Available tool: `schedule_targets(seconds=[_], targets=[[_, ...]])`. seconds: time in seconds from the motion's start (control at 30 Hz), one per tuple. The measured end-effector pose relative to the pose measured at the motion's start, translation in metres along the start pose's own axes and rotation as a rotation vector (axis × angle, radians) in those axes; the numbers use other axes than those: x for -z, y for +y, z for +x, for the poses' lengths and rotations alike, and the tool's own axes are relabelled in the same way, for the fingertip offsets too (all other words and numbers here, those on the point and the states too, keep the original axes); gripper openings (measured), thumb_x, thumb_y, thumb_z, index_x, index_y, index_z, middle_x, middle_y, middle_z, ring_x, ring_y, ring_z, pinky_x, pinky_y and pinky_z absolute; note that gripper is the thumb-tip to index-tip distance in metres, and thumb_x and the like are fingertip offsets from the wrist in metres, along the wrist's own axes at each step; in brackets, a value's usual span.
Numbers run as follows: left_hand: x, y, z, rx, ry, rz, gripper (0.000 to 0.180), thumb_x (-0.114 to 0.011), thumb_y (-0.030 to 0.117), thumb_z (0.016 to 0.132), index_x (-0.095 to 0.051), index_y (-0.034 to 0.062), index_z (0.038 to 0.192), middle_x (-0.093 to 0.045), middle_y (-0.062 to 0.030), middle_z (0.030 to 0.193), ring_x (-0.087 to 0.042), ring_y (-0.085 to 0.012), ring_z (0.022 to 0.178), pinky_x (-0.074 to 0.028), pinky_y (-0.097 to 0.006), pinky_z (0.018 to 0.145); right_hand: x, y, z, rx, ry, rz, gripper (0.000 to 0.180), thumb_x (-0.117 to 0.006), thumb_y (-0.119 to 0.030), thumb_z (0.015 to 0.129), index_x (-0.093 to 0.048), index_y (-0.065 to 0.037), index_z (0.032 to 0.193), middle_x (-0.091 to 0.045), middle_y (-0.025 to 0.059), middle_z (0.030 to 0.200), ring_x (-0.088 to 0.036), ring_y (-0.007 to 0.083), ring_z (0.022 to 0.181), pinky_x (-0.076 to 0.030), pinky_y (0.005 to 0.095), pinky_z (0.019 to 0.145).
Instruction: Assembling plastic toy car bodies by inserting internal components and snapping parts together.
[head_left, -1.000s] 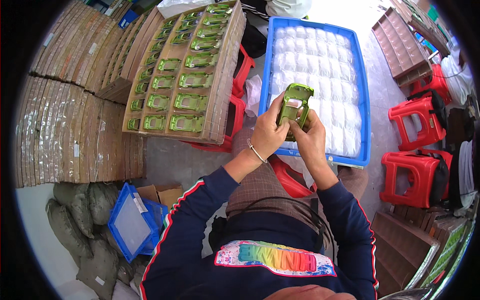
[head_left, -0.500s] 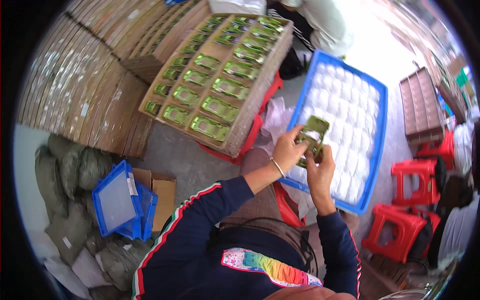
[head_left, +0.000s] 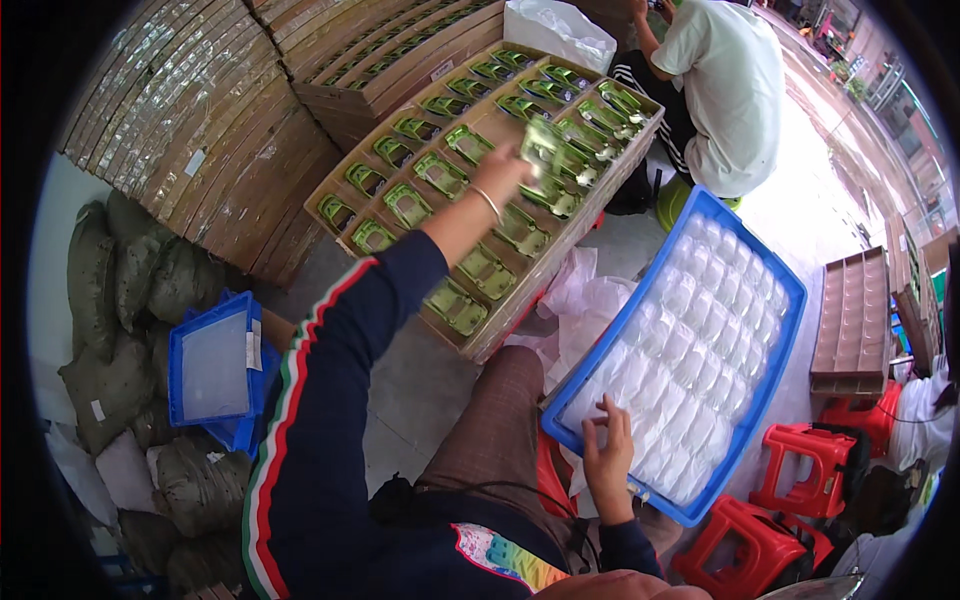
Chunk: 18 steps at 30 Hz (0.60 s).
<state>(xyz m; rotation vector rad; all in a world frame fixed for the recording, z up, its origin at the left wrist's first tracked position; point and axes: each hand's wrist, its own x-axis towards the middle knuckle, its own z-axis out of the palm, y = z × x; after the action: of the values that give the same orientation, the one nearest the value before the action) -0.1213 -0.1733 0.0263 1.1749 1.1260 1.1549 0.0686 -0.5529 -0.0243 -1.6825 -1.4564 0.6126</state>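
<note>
My left hand (head_left: 505, 168) is stretched out over a brown cardboard tray (head_left: 560, 255) and holds a green packaged part (head_left: 541, 148) above rows of several like parts. My right hand (head_left: 607, 450) rests on the near edge of a blue plastic crate (head_left: 765, 395) filled with clear white plastic pieces (head_left: 690, 340); its fingers touch the pieces there. My dark sleeve with a red, white and green stripe runs up toward the tray.
Stacked cardboard trays (head_left: 210, 150) stand at the left and back. Another person in a white shirt (head_left: 720, 90) sits beyond the tray. Red stools (head_left: 810, 470) stand at the right, a small blue bin (head_left: 213, 365) and grey sacks (head_left: 130, 290) at the left.
Both hands held the green part over the blue crate before. Now my left hand has carried it out over the cardboard tray, and my right hand has dropped to the crate's near edge.
</note>
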Motion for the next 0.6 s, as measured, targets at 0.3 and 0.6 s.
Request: schedule_targets(seconds=[0.3,0.6], targets=[[0.098,-0.011,0.152,-0.152,0.251,0.939,0.04,-0.056,-0.007,0.073,-0.071,0.0065,0.108,-0.069,-0.0167,0.106,-0.067,-0.0273,0.094,-0.051,-0.035,0.082,-0.007,-0.004,0.005,0.089,-0.031,-0.213,0.037,-0.062,0.003,0.08,-0.061,-0.003,0.117,-0.063,0.0153,0.103,-0.061,0.0306,0.089,-0.048,0.038,0.078],[0.07,-0.023,0.185,-0.298,0.177,1.378,0.032,-0.056,0.002,0.081,-0.072,0.0227,0.099,-0.064,-0.0082,0.113,-0.057,-0.0308,0.107,-0.048,-0.04,0.091,-0.008,-0.004,0.011,0.053,-0.04,-0.252,0.037,-0.063,0.003,0.079,-0.062,-0.003,0.115,-0.063,0.0126,0.101,-0.061,0.0284,0.088,-0.047,0.037,0.076]])
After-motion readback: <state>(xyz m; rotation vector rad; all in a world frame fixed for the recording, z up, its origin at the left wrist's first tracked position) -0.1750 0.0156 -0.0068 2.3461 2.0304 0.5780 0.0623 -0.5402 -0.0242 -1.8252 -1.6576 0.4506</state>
